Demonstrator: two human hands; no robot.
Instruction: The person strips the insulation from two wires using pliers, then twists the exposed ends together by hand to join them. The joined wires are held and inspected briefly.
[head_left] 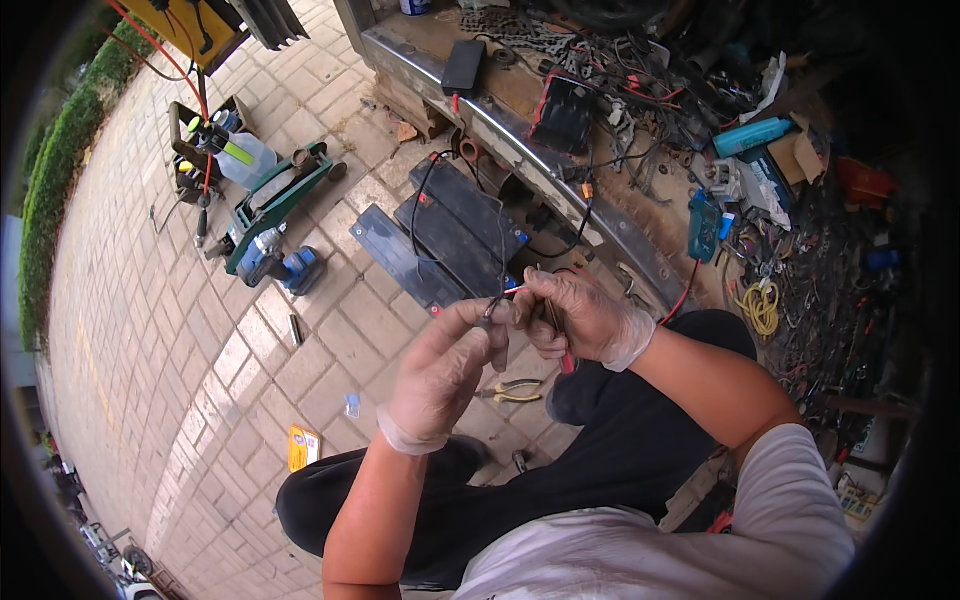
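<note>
Both my hands wear thin translucent gloves and meet above the paving in front of my knees. My left hand [450, 365] pinches a black cable [503, 255] near its end. The fingers of my right hand [585, 315] are closed on a thin wire [515, 290] with red and white showing, close to the left fingertips. A slim tool with a red handle [567, 362] sticks out below the right palm; its other end is hidden. Just beyond the hands, several dark grey batteries [455, 225] lie side by side, with black leads across them.
Pliers with yellow handles [518, 390] lie below my hands. At left are a blue cordless power tool [280, 262], a green floor jack [285, 195], a sprayer bottle [243, 160] and a yellow box [303, 448]. A metal-edged bed [640, 225] at right carries cluttered parts and wires.
</note>
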